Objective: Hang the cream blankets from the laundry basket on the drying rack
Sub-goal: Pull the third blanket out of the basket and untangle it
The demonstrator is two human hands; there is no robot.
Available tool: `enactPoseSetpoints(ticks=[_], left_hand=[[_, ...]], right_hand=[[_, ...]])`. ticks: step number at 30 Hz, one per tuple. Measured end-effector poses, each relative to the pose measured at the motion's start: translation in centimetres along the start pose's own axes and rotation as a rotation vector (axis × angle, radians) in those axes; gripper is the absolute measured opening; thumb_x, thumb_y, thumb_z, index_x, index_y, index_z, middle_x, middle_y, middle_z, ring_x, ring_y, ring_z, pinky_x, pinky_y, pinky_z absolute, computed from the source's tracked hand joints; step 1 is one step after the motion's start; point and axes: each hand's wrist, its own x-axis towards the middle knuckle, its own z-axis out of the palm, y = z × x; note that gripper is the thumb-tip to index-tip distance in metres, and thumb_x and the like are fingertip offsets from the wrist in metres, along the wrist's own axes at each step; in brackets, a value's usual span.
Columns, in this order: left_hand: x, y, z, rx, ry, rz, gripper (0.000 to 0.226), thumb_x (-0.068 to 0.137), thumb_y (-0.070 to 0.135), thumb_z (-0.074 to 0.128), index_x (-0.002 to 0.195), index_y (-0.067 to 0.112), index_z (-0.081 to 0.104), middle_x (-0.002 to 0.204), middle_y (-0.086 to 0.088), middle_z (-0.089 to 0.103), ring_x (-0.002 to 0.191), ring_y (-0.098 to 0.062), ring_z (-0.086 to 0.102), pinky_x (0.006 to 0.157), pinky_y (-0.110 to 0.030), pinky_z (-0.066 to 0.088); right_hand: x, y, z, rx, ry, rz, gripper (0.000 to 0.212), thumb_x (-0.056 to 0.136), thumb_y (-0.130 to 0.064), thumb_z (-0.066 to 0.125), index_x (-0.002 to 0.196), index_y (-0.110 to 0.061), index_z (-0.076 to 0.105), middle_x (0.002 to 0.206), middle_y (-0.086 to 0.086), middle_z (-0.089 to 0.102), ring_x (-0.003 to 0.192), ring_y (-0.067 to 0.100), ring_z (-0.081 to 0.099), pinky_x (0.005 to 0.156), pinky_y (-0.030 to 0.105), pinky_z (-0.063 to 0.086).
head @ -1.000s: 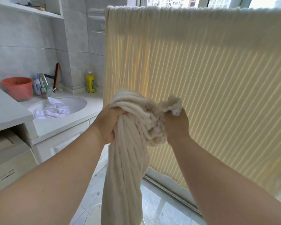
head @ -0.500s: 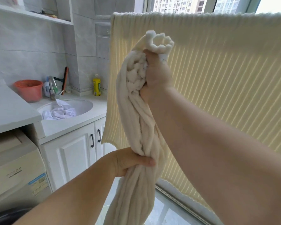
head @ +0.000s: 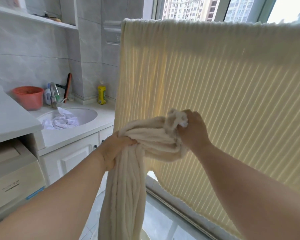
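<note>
While both hands hold it up in the air, the bunched cream blanket [head: 151, 141] sags in a short loop between them. The left hand [head: 115, 149] has its fingers curled tight around the thick middle of the bundle, so that grip is closed on the blanket. The right hand [head: 193, 129] pinches a crumpled end of the same blanket, a bit higher up and to the right. Below the left hand, the rest of the blanket hangs straight down in long folds, past the bottom edge of the view.

Just behind the hands, a second cream blanket [head: 223, 94] hangs spread out flat in front of the window [head: 189, 7]. It has ribbed lines, and light shines through it. Whatever holds it up is hidden under its top edge.

To the left is a white tabletop [head: 97, 125] with a round sink [head: 87, 116] in it. A white cloth [head: 61, 121] lies in the sink, under the tap [head: 54, 96]. A red bucket [head: 28, 97] stands beside the tap. A yellow bottle [head: 101, 93] stands near the wall, by the hanging blanket. White cupboard doors [head: 68, 161] are under the sink.
</note>
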Motion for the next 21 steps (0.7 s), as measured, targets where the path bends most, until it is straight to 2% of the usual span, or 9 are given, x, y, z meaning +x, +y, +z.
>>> enactPoseSetpoints(ticks=[2,5,6,8,11,13,15,18,21], left_hand=[[0.6,1.8,1.2,-0.107,-0.009,0.110,0.057,0.065,0.021,0.075,0.118,0.008,0.061,0.112,-0.021,0.065,0.100,-0.034,0.063,0.088,-0.048,0.050],[1.0,4.1,3.5,-0.227,-0.004,0.194,0.048,0.073,0.018,0.065,0.119,0.002,0.059,0.113,-0.025,0.062,0.105,-0.036,0.061,0.095,-0.049,0.046],[1.0,4.6,4.2,-0.266,-0.027,0.186,0.046,0.077,0.018,0.058,0.119,-0.001,0.058,0.116,-0.027,0.061,0.108,-0.037,0.060,0.095,-0.049,0.046],[1.0,5.5,5.2,-0.311,-0.113,0.156,0.041,0.082,0.018,0.046,0.113,-0.003,0.062,0.110,-0.027,0.064,0.104,-0.038,0.062,0.090,-0.047,0.050],[0.7,6.6,6.4,-0.280,-0.227,0.128,0.042,0.083,0.022,0.041,0.110,-0.001,0.065,0.104,-0.022,0.066,0.102,-0.035,0.061,0.091,-0.046,0.050],[0.3,7.4,7.0,-0.225,-0.316,0.151,0.039,0.083,0.021,0.041,0.104,0.003,0.069,0.099,-0.015,0.069,0.098,-0.028,0.064,0.091,-0.041,0.050],[-0.1,8.4,7.4,-0.133,-0.335,0.173,0.037,0.078,0.020,0.047,0.108,0.006,0.065,0.099,-0.009,0.069,0.099,-0.023,0.064,0.094,-0.037,0.048],[-0.2,8.9,7.2,0.029,-0.253,0.243,0.054,0.071,0.021,0.060,0.123,0.010,0.053,0.111,-0.007,0.065,0.105,-0.019,0.063,0.090,-0.032,0.049],[-0.7,6.5,5.9,0.272,0.116,0.514,0.076,0.064,0.035,0.071,0.132,0.023,0.040,0.125,0.002,0.058,0.115,-0.010,0.057,0.093,-0.031,0.047]], right_hand=[[-2.3,-0.5,2.4,0.101,-0.065,0.050,0.017,0.083,-0.016,0.055,0.099,-0.013,0.058,0.101,0.006,0.057,0.088,0.015,0.045,0.071,0.021,0.030],[-4.9,-3.9,3.8,0.659,-0.107,0.196,0.008,0.083,-0.028,0.055,0.091,-0.029,0.054,0.097,-0.003,0.060,0.086,0.014,0.058,0.064,0.019,0.043],[-5.2,-4.7,3.9,0.833,-0.118,0.205,0.015,0.081,-0.038,0.056,0.094,-0.031,0.054,0.099,-0.003,0.062,0.090,0.015,0.062,0.068,0.020,0.047],[-5.2,-5.6,3.9,0.986,-0.152,0.151,0.049,0.072,-0.049,0.066,0.110,-0.020,0.058,0.111,0.009,0.063,0.103,0.020,0.062,0.083,0.035,0.053],[-5.0,-5.8,3.7,0.994,-0.155,0.056,0.080,0.057,-0.031,0.085,0.126,-0.011,0.049,0.124,0.016,0.056,0.116,0.026,0.057,0.093,0.048,0.050],[-4.7,-5.6,3.9,1.015,-0.146,0.132,0.085,0.054,-0.020,0.089,0.127,-0.018,0.046,0.126,0.011,0.055,0.115,0.023,0.057,0.092,0.047,0.051],[-4.2,-5.5,4.0,1.082,-0.124,0.189,0.076,0.060,-0.010,0.087,0.124,-0.020,0.048,0.121,0.010,0.059,0.109,0.022,0.061,0.088,0.049,0.054],[-3.1,-6.0,4.0,1.168,-0.081,0.263,0.063,0.069,0.000,0.077,0.124,-0.014,0.050,0.115,0.012,0.064,0.104,0.026,0.064,0.086,0.053,0.053],[-1.4,-7.5,3.3,1.226,-0.049,0.191,0.042,0.071,0.001,0.069,0.110,-0.011,0.060,0.103,0.019,0.067,0.095,0.033,0.067,0.080,0.057,0.054]])
